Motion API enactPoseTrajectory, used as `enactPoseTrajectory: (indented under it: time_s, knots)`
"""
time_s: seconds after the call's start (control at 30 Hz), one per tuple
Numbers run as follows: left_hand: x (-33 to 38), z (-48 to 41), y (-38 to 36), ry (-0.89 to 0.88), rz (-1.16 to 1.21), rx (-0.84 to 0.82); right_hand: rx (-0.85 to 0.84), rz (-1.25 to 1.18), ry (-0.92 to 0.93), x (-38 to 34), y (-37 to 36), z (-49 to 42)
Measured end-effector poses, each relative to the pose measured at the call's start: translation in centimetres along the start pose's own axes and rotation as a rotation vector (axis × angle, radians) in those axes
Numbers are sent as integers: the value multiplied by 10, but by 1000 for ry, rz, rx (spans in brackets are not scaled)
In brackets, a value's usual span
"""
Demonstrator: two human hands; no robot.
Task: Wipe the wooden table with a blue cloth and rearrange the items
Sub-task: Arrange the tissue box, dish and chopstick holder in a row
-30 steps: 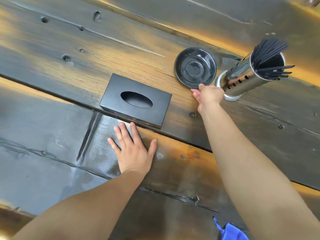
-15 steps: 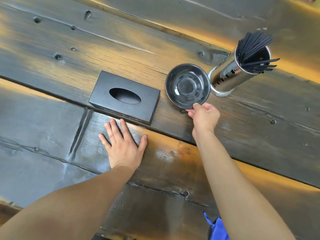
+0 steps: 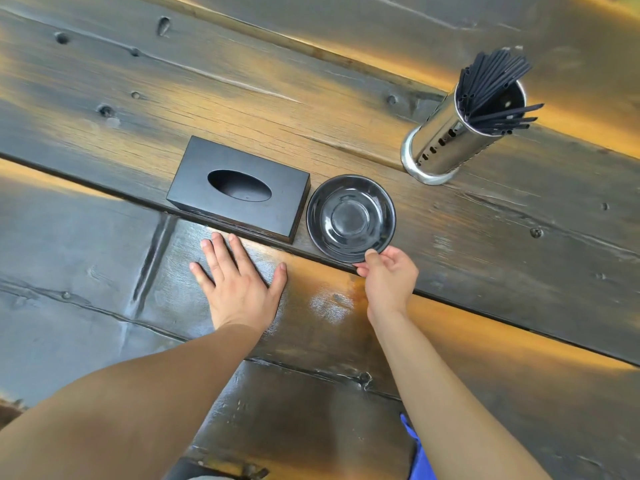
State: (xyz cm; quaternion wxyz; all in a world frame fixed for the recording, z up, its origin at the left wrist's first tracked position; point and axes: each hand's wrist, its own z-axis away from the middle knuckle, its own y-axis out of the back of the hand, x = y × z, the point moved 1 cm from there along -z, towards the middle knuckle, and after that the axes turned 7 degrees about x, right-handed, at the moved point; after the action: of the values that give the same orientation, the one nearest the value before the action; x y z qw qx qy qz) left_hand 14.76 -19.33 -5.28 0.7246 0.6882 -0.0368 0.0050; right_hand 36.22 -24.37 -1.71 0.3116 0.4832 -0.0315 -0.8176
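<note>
A black saucer point(image 3: 350, 218) lies on the dark wooden table point(image 3: 104, 98), just right of a black tissue box point(image 3: 239, 190). My right hand point(image 3: 389, 277) pinches the saucer's near rim between thumb and fingers. My left hand point(image 3: 239, 280) lies flat on the table with fingers spread, just in front of the tissue box, holding nothing. A corner of the blue cloth point(image 3: 419, 455) shows at the bottom edge, mostly hidden behind my right forearm.
A shiny steel holder point(image 3: 450, 147) with several black straws point(image 3: 495, 88) stands at the back right, apart from the saucer. The table's planks run diagonally with grooves and knots; the near part looks wet and glossy.
My right hand has pulled the saucer away from the steel holder, toward me and leftward, until it sits beside the tissue box. My left hand has stayed flat on the table.
</note>
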Motion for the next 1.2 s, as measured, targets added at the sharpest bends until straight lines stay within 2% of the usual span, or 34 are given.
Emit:
enactPoseTrajectory:
  time_s: [0.33,0.4,0.5,0.63,0.83,0.97,1.2]
  knots:
    - [1,0,4,6,-1,-31,-51,69,35,8,8,5]
    - [1,0,4,5,2,-27,-55,140,95,6,15,4]
    - [0,1,4,4,5,-23,46,240,251,-6,26,-8]
    - [1,0,5,4,0,-24,113,163,381,-50,29,-47]
    - [1,1,3,6,-2,-18,87,120,392,-113,13,-111]
    - [0,1,3,6,-2,-8,37,6,446,-127,2,-127]
    - [0,0,3,5,-5,-4,57,-90,475,-132,-4,-133]
